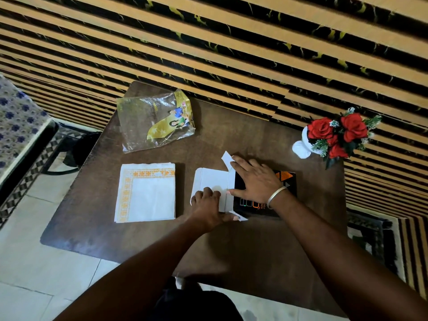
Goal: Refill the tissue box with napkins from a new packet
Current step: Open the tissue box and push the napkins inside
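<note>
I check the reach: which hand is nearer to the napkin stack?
Left. The left hand is on the box flap beside the napkins; the right hand presses the box farther away.

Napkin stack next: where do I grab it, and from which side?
Take the napkin stack by its right edge, coming in with the left hand, which is closest. The stack lies flat and square on the table, so a top grip would lift only a few sheets; slide fingers under that edge, thumb on top, and pinch its whole thickness.
</note>
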The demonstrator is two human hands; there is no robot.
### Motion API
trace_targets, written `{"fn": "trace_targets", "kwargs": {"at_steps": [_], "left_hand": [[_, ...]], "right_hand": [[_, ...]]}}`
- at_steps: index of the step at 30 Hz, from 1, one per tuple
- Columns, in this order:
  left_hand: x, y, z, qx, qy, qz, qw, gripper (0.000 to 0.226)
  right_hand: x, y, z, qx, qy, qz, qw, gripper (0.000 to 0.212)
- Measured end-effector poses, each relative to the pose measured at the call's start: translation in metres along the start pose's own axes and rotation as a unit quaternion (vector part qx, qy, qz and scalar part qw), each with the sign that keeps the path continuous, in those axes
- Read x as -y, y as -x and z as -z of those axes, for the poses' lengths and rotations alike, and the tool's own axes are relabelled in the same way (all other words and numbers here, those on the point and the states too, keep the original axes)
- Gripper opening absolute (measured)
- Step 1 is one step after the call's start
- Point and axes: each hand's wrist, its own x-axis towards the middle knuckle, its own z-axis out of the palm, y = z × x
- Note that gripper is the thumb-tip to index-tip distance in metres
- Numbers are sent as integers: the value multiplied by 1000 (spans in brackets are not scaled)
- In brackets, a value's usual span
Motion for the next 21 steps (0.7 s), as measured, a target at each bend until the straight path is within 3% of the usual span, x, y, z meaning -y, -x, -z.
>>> {"fn": "trace_targets", "kwargs": {"at_steps": [7, 12, 15, 21], "left_hand": [[2, -2, -3, -1, -1, 0, 1000, 102], [0, -1, -10, -35, -25, 1, 999, 95], [2, -2, -16, -47, -29, 5, 998, 96], [13, -1, 9, 1, 26, -5, 1000, 94]], "right_hand": [[-9, -14, 14, 13, -8, -10, 1000, 84], [-11, -3, 14, 98, -96, -26, 990, 133], [-14, 9, 6, 132, -87, 1, 987, 160], [-9, 7, -11, 106, -22, 17, 994, 158]]}}
